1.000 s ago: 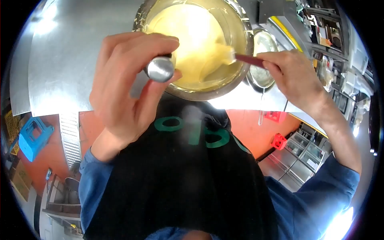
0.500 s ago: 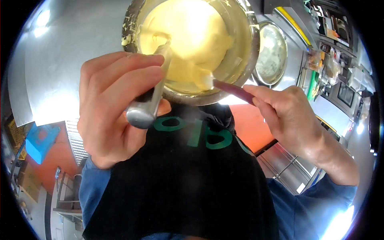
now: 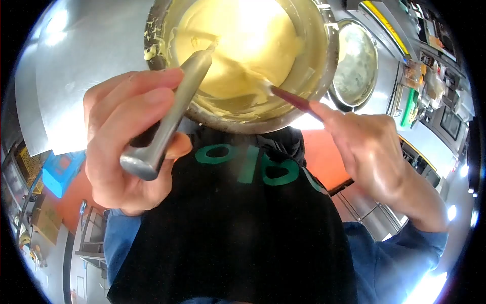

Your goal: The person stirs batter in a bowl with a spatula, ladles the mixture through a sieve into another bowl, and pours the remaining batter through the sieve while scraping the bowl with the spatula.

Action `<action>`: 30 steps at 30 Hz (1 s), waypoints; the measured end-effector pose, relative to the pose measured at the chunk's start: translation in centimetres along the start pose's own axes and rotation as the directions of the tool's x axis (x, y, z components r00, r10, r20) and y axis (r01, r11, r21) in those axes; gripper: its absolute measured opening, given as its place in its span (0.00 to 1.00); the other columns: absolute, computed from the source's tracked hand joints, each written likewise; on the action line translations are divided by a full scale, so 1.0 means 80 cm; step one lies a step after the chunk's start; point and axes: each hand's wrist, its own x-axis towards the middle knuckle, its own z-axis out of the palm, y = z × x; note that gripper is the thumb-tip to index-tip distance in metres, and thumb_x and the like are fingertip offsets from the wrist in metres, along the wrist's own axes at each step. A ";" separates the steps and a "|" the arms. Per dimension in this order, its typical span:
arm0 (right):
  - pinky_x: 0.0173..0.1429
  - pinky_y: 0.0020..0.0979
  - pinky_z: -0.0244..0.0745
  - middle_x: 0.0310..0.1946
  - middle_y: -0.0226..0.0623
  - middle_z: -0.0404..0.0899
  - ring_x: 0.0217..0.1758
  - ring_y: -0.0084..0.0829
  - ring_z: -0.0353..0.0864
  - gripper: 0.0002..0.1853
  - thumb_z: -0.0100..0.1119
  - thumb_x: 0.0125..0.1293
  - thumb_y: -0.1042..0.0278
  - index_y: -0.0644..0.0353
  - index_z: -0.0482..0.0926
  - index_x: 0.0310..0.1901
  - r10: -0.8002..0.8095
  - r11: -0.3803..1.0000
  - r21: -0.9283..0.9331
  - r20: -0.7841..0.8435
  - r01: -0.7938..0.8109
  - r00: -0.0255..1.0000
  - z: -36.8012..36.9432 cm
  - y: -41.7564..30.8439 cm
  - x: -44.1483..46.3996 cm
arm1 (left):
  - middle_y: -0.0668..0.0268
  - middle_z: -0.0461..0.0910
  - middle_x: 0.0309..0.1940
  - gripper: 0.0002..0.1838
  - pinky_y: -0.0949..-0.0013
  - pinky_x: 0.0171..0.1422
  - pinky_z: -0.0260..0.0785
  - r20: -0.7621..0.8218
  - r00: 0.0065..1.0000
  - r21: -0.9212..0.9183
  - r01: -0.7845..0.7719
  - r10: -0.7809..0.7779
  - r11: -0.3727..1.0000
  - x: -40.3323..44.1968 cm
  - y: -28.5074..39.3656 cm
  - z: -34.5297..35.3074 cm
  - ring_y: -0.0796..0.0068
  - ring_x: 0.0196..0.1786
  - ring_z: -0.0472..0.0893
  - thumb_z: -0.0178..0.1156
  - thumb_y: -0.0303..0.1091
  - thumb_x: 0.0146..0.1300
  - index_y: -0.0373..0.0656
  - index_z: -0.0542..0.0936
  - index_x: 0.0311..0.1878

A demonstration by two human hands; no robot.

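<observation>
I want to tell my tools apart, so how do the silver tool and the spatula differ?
The silver tool has a thick metal handle; the spatula has a thinner, dark red one. The silver tool's handle slants left, the spatula's right. Both reach over the yellow mix.

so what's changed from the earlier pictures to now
The left hand has moved left and back toward the body, its metal-handled utensil tipped so its butt end swung outside the bowl. The spatula in the right hand has swept left, in from the bowl's right side. Both grips are the same; the yellow mixture is still in the bowl.
</observation>
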 end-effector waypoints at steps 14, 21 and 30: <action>0.19 0.29 0.68 0.14 0.30 0.70 0.15 0.26 0.71 0.21 0.53 0.56 0.81 0.66 0.74 0.54 -0.081 0.991 0.093 -0.112 0.092 0.990 0.021 -0.037 -0.022 | 0.43 0.79 0.40 0.17 0.57 0.52 0.68 -0.048 0.999 -0.009 0.009 -0.010 1.000 0.000 0.009 0.015 0.54 0.45 0.77 0.58 0.36 0.62 0.34 0.72 0.48; 0.18 0.29 0.69 0.15 0.33 0.73 0.15 0.26 0.72 0.20 0.52 0.53 0.81 0.68 0.76 0.50 -0.111 0.987 0.093 -0.171 0.128 0.979 0.023 -0.012 -0.031 | 0.50 0.81 0.38 0.17 0.65 0.47 0.72 -0.150 0.988 -0.059 -0.032 0.023 0.998 -0.005 0.009 0.021 0.58 0.42 0.79 0.66 0.32 0.54 0.31 0.75 0.43; 0.22 0.24 0.75 0.23 0.39 0.79 0.19 0.28 0.78 0.13 0.61 0.55 0.78 0.61 0.81 0.44 -0.172 0.978 0.086 -0.162 0.187 0.972 0.016 0.037 -0.032 | 0.50 0.80 0.40 0.16 0.65 0.49 0.71 -0.125 0.992 -0.103 -0.004 -0.009 0.995 -0.008 0.014 0.023 0.59 0.44 0.78 0.65 0.26 0.53 0.31 0.75 0.45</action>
